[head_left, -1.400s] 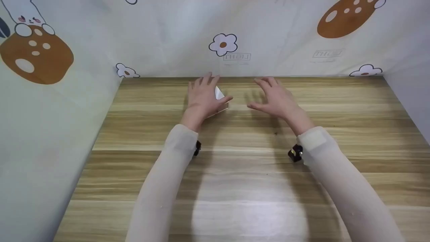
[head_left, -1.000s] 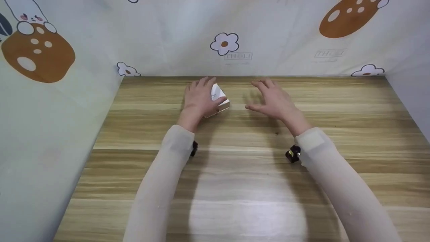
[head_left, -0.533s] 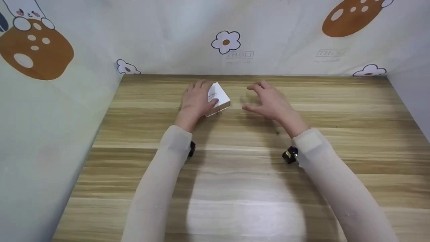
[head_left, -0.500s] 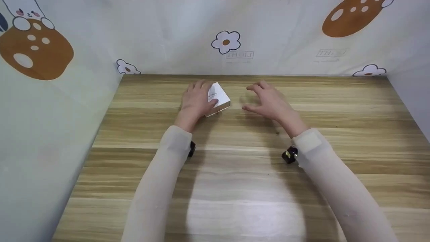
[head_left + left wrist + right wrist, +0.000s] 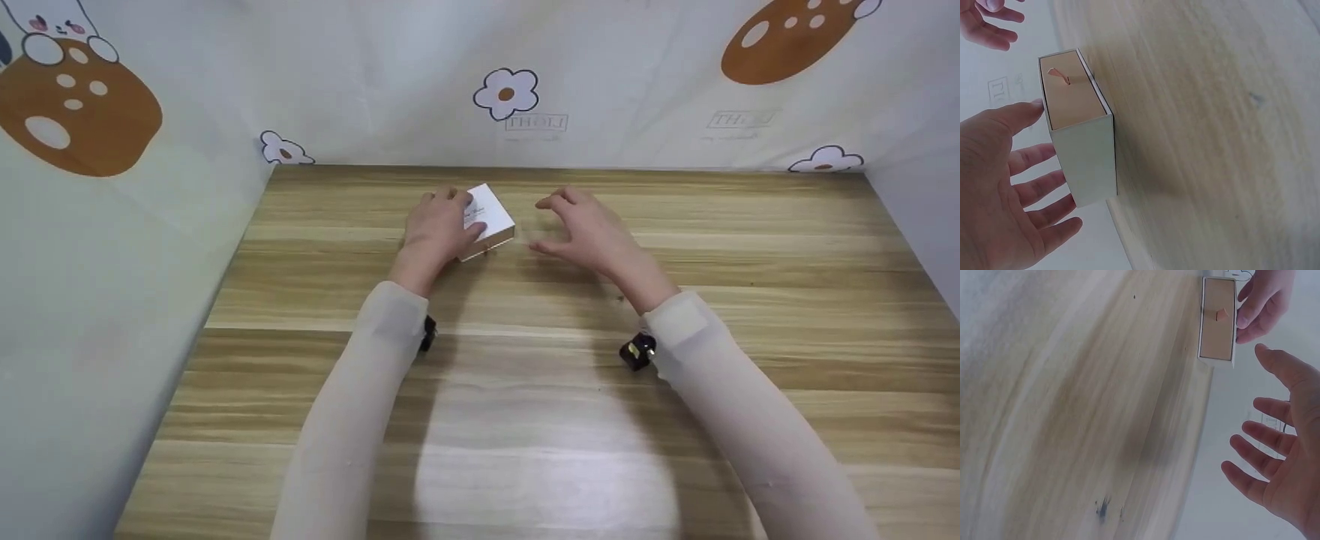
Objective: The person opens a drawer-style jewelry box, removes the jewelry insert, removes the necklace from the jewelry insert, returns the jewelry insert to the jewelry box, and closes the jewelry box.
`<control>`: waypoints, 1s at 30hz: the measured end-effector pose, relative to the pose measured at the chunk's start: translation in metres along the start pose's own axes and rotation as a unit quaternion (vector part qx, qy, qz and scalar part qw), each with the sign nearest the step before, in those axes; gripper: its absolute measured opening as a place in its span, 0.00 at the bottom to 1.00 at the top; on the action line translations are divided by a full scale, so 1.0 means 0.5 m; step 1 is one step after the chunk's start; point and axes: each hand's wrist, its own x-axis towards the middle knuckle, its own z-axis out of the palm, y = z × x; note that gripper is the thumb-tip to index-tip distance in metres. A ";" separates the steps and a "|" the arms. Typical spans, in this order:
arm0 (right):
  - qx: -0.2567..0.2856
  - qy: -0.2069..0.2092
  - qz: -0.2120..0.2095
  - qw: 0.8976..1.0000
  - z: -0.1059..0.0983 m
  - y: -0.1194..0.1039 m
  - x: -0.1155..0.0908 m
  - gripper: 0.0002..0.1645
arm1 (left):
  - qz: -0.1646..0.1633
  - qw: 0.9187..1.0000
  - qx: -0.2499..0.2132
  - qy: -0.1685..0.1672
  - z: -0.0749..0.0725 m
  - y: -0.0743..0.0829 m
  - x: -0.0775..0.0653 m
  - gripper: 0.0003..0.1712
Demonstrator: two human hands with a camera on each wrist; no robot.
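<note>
Your small white box (image 5: 492, 213) sits flat on the wood table (image 5: 540, 442), near the far edge, by your L hand (image 5: 433, 226). That hand is loose on it, fingers reaching over, w/ the thumb seeming to touch the top edge. Your R hand (image 5: 589, 232) holds nothing, fingers spread, near the box but apart. The box is prob. light & stiff, like thick card, & smooth, so it may slide; a hard squeeze might dent it. Best hold: the 2 opp. sides, or pinch the tiny tab (image 5: 1222, 313) on the tan front (image 5: 1068, 101). That front points toward you & a bit R. Top looks almost sq., so can't tell its long axis.
</note>
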 end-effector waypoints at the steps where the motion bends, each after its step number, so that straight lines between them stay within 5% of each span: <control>1: -0.003 0.001 -0.002 1.000 0.002 -0.002 0.000 0.39 | -0.001 1.000 -0.001 -0.001 0.000 0.000 -0.001 0.34; 19: 0.005 -0.012 -0.028 1.000 0.022 -0.023 0.000 0.28 | -0.049 0.999 0.006 -0.013 -0.013 0.027 -0.020 0.34; 30: 0.017 -0.024 -0.028 0.999 0.035 -0.037 -0.002 0.23 | -0.088 0.995 0.000 -0.043 -0.033 0.042 -0.028 0.26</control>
